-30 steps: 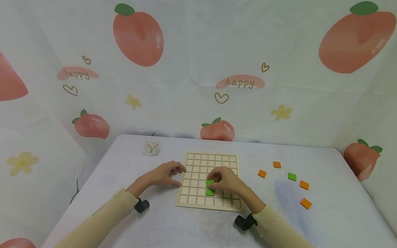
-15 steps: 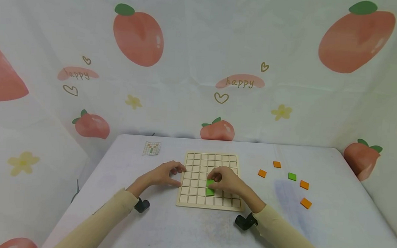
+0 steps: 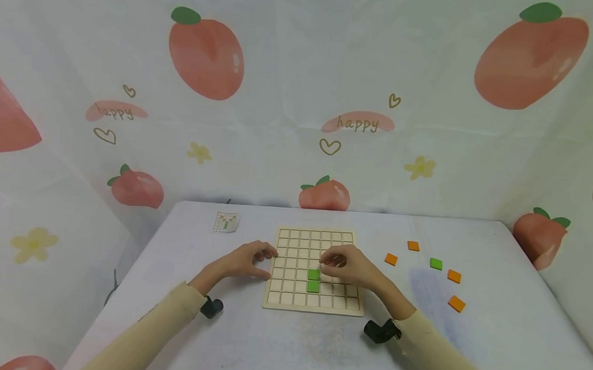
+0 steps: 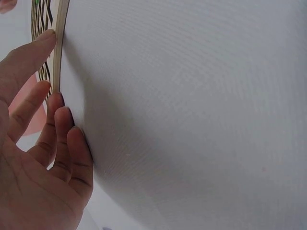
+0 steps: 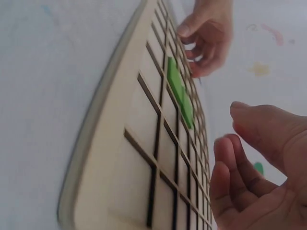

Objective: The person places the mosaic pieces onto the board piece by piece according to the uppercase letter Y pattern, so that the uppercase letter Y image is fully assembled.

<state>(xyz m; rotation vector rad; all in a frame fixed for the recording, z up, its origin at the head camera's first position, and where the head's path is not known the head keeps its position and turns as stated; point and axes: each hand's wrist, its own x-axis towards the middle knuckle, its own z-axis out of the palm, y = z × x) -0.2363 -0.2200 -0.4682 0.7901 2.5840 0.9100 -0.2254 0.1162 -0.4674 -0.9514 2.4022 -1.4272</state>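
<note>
A wooden grid board (image 3: 289,285) lies on the table in the head view. Two green square tiles, a farther one (image 3: 313,274) and a nearer one (image 3: 313,287), sit in adjoining cells of one column. My left hand (image 3: 243,260) rests at the board's left side; in the left wrist view its thumb (image 4: 45,42) touches the frame. Over the right half of the board hovers my right hand (image 3: 352,266), just right of the green tiles. Its fingers are loosely bent, and the right wrist view shows nothing between thumb and fingers. Some cells beneath it are hidden.
Right of the board lie several loose orange tiles, one of them nearest the board (image 3: 391,259), and a loose green tile (image 3: 436,264). A small paper card (image 3: 226,222) with a printed grid pattern lies at the back left. A printed cloth (image 3: 280,96) hangs behind the table.
My right hand has let go of the farther green tile and moved a little right and up, uncovering both green tiles. The left hand stays where it was.
</note>
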